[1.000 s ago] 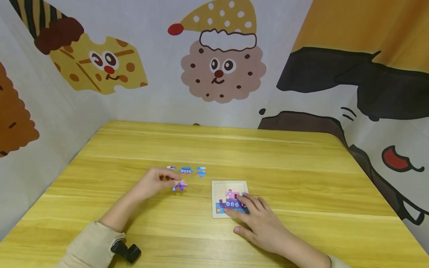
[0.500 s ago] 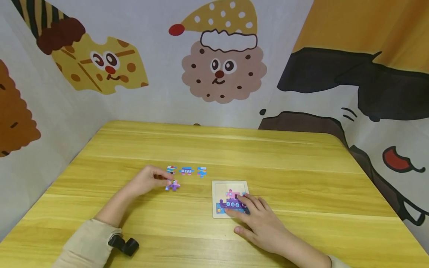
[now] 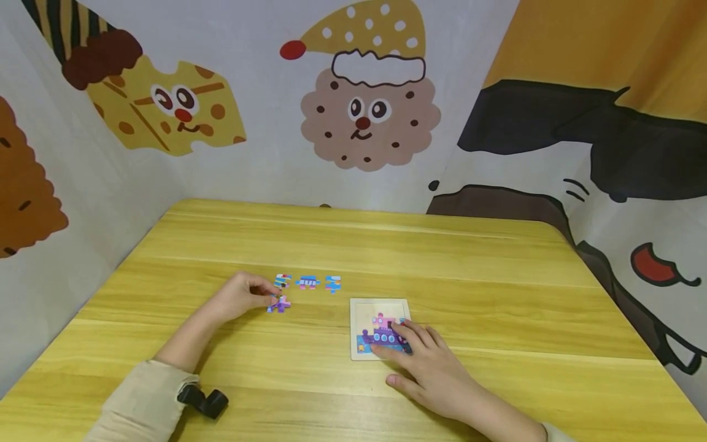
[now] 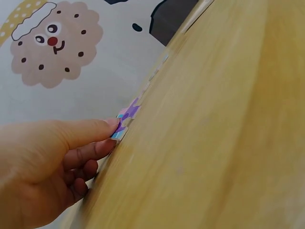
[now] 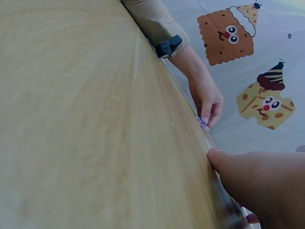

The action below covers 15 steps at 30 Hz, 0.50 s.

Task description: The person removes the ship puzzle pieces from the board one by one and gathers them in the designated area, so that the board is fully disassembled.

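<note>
My left hand (image 3: 240, 298) pinches a purple and pink jigsaw piece (image 3: 282, 304) between thumb and index finger, low over the wooden table. In the left wrist view the thumb lies on the edge of this piece (image 4: 129, 113), and the other fingers are curled beneath. My right hand (image 3: 433, 368) rests with its fingers spread on the square puzzle board (image 3: 361, 308), covering its lower right corner. Joined pieces on the board show a purple and pink ship (image 3: 381, 337) over blue water; part of it is hidden under the fingers.
Behind the left hand, three loose jigsaw pieces lie in a row: a left piece (image 3: 283, 280), a middle blue one (image 3: 307, 282) and a right blue one (image 3: 333, 283). A black strap device (image 3: 203, 402) sits on the left cuff. A cartoon-printed curtain (image 3: 265, 172) stands behind the table.
My left hand has moved left with the pinched piece, uncovering the leftmost loose piece. The right hand has stayed on the board.
</note>
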Available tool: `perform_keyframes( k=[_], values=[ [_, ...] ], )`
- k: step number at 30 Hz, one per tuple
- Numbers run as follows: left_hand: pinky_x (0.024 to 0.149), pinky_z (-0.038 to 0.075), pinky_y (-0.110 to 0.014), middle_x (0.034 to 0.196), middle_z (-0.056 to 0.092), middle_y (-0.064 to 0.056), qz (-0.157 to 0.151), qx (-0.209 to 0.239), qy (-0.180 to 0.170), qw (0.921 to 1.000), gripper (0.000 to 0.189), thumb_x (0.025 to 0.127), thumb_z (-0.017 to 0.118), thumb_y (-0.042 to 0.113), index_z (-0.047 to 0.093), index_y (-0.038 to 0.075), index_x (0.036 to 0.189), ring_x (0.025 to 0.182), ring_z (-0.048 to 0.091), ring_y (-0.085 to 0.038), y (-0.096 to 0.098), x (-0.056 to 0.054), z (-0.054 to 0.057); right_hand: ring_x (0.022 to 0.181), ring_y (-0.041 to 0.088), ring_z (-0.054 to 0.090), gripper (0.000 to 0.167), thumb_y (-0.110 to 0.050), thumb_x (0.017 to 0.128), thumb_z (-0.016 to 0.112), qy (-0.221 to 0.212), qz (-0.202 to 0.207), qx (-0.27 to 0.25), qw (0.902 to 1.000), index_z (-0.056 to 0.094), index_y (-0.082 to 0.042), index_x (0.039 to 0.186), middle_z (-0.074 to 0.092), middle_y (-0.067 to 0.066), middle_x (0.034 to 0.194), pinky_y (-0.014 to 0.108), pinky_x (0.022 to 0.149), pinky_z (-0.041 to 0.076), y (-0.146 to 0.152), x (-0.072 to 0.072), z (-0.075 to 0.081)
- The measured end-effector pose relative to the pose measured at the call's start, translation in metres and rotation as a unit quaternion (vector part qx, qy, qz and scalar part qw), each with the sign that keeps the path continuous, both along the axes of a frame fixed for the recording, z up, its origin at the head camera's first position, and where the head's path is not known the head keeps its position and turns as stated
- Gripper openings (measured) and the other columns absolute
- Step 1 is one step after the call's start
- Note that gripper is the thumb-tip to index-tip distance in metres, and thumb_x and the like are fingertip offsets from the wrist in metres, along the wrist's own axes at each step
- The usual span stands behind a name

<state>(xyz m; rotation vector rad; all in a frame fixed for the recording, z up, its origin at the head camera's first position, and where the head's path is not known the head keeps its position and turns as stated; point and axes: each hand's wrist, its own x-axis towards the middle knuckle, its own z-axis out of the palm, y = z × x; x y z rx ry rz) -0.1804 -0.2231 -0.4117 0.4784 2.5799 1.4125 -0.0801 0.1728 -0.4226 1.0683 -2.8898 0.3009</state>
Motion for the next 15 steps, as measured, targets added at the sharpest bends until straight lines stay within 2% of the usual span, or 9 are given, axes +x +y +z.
perform_keyframes(
  k=[3, 7, 15],
  values=[
    [0.059, 0.046, -0.027, 0.083, 0.067, -0.003, 0.007, -0.014, 0.01, 0.9998, 0.01, 0.084, 0.072, 0.005, 0.074, 0.003, 0.094, 0.073, 0.054, -0.02, 0.0001, -0.0004, -0.0011, 0.139, 0.03, 0.022, 0.048, -0.054, 0.097, 0.042, 0.0, 0.0, -0.001, 1.0, 0.037, -0.045, 0.144, 0.031, 0.007, 0.151, 0.059, 0.106, 0.021, 0.0, 0.0, -0.0002],
    [0.062, 0.048, -0.028, 0.085, 0.068, -0.003, 0.012, -0.026, 0.012, 0.9995, 0.01, 0.084, 0.073, 0.006, 0.074, 0.004, 0.093, 0.075, 0.056, -0.02, -0.0004, -0.0005, -0.0011, 0.139, 0.03, 0.022, 0.047, -0.054, 0.097, 0.042, 0.0, 0.001, -0.003, 1.0, 0.038, -0.045, 0.144, 0.031, 0.007, 0.151, 0.059, 0.106, 0.021, 0.0, 0.0, -0.0007],
    [0.064, 0.051, -0.029, 0.09, 0.069, -0.005, 0.0, -0.03, 0.024, 0.9993, 0.013, 0.081, 0.074, 0.004, 0.074, 0.004, 0.094, 0.077, 0.059, -0.02, -0.0016, 0.0001, -0.0011, 0.139, 0.029, 0.021, 0.047, -0.054, 0.097, 0.041, -0.001, -0.003, 0.0, 1.0, 0.039, -0.045, 0.144, 0.03, 0.008, 0.152, 0.059, 0.107, 0.019, 0.0002, 0.0, -0.0007]
  ],
)
